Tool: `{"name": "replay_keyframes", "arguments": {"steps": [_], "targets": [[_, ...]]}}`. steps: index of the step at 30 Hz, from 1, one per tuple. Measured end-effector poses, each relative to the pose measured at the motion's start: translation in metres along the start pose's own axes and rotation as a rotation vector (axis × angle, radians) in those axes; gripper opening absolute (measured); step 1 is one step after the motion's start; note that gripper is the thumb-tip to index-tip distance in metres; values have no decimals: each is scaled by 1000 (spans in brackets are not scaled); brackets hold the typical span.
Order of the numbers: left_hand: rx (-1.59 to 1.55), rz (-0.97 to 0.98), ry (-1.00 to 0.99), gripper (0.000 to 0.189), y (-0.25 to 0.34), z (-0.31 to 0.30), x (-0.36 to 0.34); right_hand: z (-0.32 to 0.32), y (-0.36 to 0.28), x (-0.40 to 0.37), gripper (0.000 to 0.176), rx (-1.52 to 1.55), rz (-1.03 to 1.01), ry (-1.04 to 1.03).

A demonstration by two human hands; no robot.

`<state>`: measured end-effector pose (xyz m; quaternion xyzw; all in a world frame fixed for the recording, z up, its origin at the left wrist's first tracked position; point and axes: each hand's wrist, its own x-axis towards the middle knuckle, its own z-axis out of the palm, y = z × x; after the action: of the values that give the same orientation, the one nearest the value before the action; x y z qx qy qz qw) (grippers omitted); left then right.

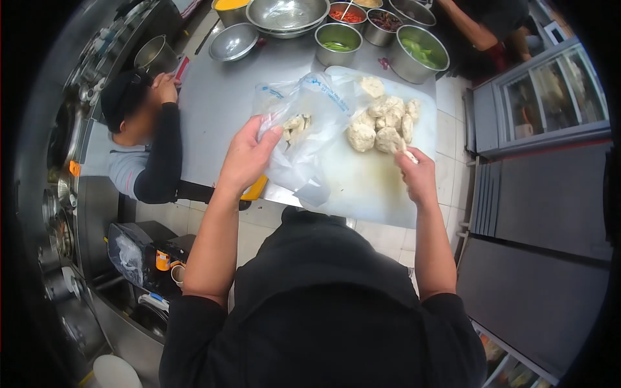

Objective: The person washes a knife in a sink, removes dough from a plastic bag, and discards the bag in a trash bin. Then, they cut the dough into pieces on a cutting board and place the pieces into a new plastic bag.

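My left hand (249, 152) grips the edge of a clear plastic bag (310, 161) with blue print, thumb on top. Inside the bag lie a few pale pieces (296, 128). On the white cutting board (372, 194), to the right of the bag, is a pile of pale, rough, dough-like lumps (387, 116). At the pile's near edge my right hand (420, 176) is closed, pinching a small pale piece (409, 157) between thumb and fingers. What kind of food the lumps are I cannot make out.
Steel pots with green vegetables (424, 53) and a bowl of chopped red pieces (347, 13) line the table's far side, with a colander (234, 42) at left. A person (139, 142) leans on the table's left edge. Right stands a glass-door fridge (550, 97); lower left, a black bin (132, 255).
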<state>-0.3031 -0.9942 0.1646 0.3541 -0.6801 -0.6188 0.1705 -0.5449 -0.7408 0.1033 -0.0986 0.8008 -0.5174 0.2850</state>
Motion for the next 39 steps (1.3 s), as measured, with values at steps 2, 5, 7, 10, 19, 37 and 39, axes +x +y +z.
{"name": "replay_keyframes", "arguments": {"steps": [2, 5, 7, 10, 19, 37, 39], "targets": [[-12, 5, -1, 33, -2, 0, 0, 27, -46, -17, 35, -63, -156, -145], [36, -38, 1, 33, 1, -4, 5, 92, -84, -9, 38, -385, -631, -232], [8, 113, 19, 36, -14, -9, 25, 145, -112, 10, 47, -627, -738, -296], [76, 226, 58, 40, -8, -16, 33, 197, -130, 49, 57, -692, -671, -484], [666, 143, 329, 33, -78, -37, -49, 195, -132, 65, 46, -335, -49, -469], [1070, 102, 8, 28, -42, 4, 9, 170, -33, 59, 27, -531, -931, -368], [1081, 93, 7, 25, -45, 3, 10, 171, -32, 67, 25, -611, -943, -383]]}}
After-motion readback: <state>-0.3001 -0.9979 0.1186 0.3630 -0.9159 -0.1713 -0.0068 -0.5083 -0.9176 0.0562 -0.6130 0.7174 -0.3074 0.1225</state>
